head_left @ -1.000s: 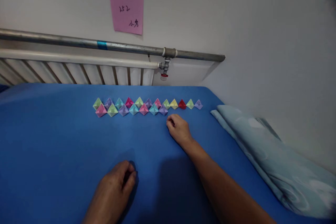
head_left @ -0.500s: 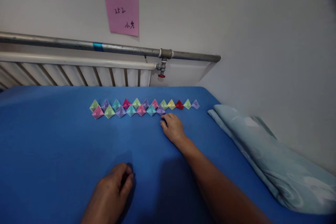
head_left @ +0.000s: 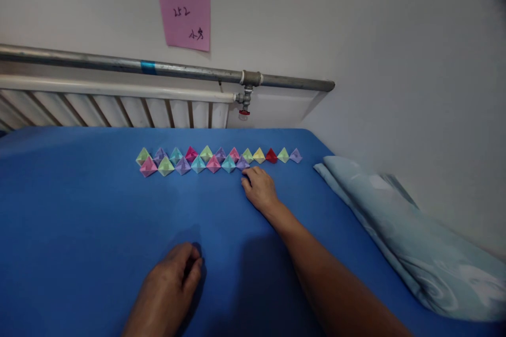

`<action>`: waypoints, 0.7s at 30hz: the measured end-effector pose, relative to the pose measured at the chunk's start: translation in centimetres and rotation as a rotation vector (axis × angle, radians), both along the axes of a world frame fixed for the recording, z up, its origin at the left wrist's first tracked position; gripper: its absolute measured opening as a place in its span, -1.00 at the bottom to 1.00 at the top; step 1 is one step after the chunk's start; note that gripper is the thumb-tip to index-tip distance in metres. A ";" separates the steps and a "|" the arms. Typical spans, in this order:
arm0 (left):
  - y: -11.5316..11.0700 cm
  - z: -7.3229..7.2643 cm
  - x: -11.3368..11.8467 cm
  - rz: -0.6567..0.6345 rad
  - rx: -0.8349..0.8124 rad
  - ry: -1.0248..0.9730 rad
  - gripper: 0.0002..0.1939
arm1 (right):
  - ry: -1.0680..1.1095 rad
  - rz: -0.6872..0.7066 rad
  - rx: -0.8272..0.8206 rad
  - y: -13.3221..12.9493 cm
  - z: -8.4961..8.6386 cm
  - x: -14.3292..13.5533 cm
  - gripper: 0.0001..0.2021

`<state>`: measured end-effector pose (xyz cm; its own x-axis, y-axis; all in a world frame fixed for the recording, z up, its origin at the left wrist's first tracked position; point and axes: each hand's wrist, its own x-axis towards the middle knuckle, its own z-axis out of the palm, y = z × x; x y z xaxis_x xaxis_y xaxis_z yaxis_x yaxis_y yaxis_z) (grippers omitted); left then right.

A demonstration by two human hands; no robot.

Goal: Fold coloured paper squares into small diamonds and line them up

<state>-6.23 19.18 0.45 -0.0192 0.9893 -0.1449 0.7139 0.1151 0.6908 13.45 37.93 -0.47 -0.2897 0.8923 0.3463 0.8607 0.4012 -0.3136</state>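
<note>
Reference: dark-red folded-paper boat (head_left: pixel 271 156). Purple folded-paper boat (head_left: pixel 241 162) lies left of it, slightly nearer. Right hand (head_left: pixel 259 188), nearer still: fingers narrowly curled beside purple; grip undeterminable. Left hand (head_left: pixel 168 284), nearest, far left: loosely curled, contents hidden. Light fingertip pressure advisable.

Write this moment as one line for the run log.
right hand: at right-end purple origami of near row, contact unclear | left hand: loosely curled | far row: extends further right | cloth: folded, right side
</note>
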 end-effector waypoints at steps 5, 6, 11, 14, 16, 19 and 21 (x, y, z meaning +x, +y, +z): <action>0.1 0.3 0.1 0.006 -0.011 0.011 -0.74 | 0.023 0.026 0.002 -0.1 -0.2 0.1 -0.79; 0.1 0.4 0.1 0.005 -0.019 0.014 -0.74 | 0.029 0.030 0.001 -0.2 -0.2 0.2 -0.80; 0.0 0.5 0.1 0.005 -0.023 0.010 -0.76 | 0.047 -0.001 0.011 0.0 -0.4 0.4 -0.81; -0.1 0.6 0.2 0.003 -0.013 0.025 -0.77 | 0.044 0.013 0.009 0.1 -0.4 0.4 -0.82; 0.0 0.7 0.3 0.000 0.003 0.040 -0.79 | 0.041 0.036 0.004 0.0 -0.4 0.3 -0.82; 0.1 0.9 0.4 -0.009 0.020 0.053 -0.81 | 0.033 0.060 -0.002 -0.2 -0.2 0.4 -0.82; 0.2 1.0 0.4 -0.011 0.035 0.064 -0.82 | 0.024 0.059 -0.005 -0.7 -0.1 0.4 -0.82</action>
<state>-5.82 19.37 1.46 -0.0162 0.9939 -0.1091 0.7580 0.0833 0.6469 13.88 37.26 -0.54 -0.3339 0.8755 0.3493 0.8275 0.4497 -0.3362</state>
